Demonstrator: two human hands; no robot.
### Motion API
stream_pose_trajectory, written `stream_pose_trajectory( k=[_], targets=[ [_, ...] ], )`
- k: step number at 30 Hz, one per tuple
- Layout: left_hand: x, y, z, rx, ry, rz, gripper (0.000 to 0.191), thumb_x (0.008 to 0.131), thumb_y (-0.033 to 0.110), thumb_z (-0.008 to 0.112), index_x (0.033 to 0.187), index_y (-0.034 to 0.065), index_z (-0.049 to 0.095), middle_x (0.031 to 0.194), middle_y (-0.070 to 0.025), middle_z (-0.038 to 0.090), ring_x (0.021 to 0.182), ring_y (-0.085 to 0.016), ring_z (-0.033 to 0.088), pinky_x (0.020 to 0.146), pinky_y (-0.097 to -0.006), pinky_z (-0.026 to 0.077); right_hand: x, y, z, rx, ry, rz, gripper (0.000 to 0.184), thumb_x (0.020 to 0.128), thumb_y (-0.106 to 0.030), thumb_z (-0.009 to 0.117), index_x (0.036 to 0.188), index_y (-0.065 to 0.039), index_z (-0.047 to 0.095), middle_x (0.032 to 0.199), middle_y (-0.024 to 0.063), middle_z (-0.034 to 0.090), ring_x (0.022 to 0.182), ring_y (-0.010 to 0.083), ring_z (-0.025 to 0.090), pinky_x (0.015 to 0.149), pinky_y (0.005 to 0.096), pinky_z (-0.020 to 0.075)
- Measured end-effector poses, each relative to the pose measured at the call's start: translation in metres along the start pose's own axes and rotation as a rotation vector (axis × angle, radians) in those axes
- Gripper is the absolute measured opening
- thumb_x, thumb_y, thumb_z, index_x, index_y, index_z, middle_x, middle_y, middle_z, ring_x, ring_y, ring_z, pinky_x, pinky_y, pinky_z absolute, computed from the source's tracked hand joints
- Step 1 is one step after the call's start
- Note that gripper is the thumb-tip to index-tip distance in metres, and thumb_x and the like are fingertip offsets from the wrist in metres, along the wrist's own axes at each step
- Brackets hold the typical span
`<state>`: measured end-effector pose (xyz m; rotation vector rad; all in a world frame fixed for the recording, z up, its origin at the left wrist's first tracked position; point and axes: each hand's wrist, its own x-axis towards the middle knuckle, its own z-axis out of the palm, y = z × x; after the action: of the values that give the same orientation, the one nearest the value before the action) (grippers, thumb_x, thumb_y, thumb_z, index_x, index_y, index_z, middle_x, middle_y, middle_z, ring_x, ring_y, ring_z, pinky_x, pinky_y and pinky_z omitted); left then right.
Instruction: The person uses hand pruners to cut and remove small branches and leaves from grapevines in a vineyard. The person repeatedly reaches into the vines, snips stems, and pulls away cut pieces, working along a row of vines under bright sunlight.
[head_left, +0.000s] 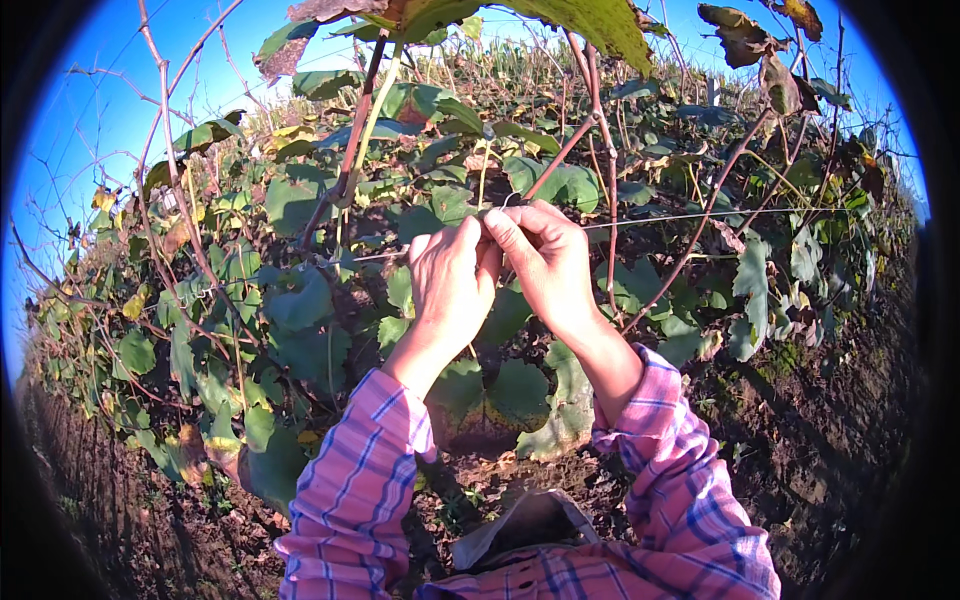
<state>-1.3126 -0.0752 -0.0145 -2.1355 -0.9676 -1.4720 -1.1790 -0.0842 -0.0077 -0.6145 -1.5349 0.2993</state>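
Note:
My left hand (451, 279) and my right hand (553, 262) meet at a taut trellis wire (667, 218), their fingertips pinched close together. A short, thin curved wire piece (511, 199) pokes up between the fingertips; its lower part is hidden by my fingers. The trellis wire runs behind both hands and shows again on either side. Just right of my right hand stands a reddish-brown grapevine cane (612, 195). To the left of my left hand rises another thick cane (356, 135). Green grape leaves (517, 394) with yellowing edges hang below my wrists.
A large grape leaf (577, 26) overhangs the top of the view. Bare canes (166, 142) reach up on the left, and a slanting cane (697, 232) crosses the wire on the right. Dry leaves and brown soil (817, 442) lie below the vines.

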Motion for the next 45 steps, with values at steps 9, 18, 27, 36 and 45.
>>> stream_pose_trajectory(
  k=[9,18,27,36,45],
  targets=[
    [-0.002,-0.001,-0.015,0.265,-0.056,0.023,0.01,0.081,0.007,0.057,0.091,0.0092,0.058,0.081,-0.0056,0.063,0.083,-0.026,0.059,0.079,-0.0409,0.039,-0.014,0.008,0.012,0.533,0.007,-0.013,0.016,0.103,-0.015,0.05,0.1,-0.002,0.06,0.094,0.0042,0.064,0.088,0.0108,0.056,0.084,0.0276,0.0468],
    [-0.008,-0.01,-0.011,0.089,-0.081,0.047,0.023,0.079,0.003,0.056,0.1,0.0085,0.064,0.085,-0.0047,0.063,0.089,-0.024,0.059,0.081,-0.0402,0.039,-0.037,-0.009,0.012,0.606,0.077,0.047,0.012,0.101,-0.008,0.052,0.094,-0.006,0.061,0.077,-0.0046,0.053,0.067,0.0034,0.041,0.061,0.0188,0.0331],
    [-0.015,-0.006,-0.012,0.061,-0.045,0.05,0.017,0.079,0.003,0.055,0.092,0.0095,0.062,0.084,-0.0041,0.063,0.088,-0.025,0.06,0.079,-0.04,0.04,-0.051,-0.017,0.007,0.622,0.096,0.06,0.012,0.101,-0.008,0.052,0.093,-0.003,0.059,0.079,-0.0005,0.053,0.069,0.0077,0.043,0.065,0.0216,0.0341],
    [-0.007,0.002,-0.01,-0.03,-0.018,-0.079,0.015,0.082,0.019,0.07,0.095,0.0144,0.065,0.065,0.0017,0.061,0.069,-0.022,0.055,0.075,-0.0397,0.034,-0.039,-0.004,-0.006,0.822,0.172,0.119,0.012,0.103,-0.012,0.05,0.103,-0.004,0.059,0.091,0.0039,0.062,0.089,0.0147,0.059,0.086,0.0289,0.0474],
    [0.0,0.01,-0.008,-0.038,-0.055,-0.207,0.014,0.08,0.019,0.07,0.094,0.0216,0.069,0.07,0.0027,0.065,0.075,-0.02,0.06,0.078,-0.0373,0.035,-0.054,0.003,-0.003,0.748,0.189,0.092,0.013,0.102,-0.012,0.053,0.104,-0.005,0.063,0.101,0.0049,0.066,0.087,0.0113,0.056,0.082,0.0244,0.044]
  ],
)
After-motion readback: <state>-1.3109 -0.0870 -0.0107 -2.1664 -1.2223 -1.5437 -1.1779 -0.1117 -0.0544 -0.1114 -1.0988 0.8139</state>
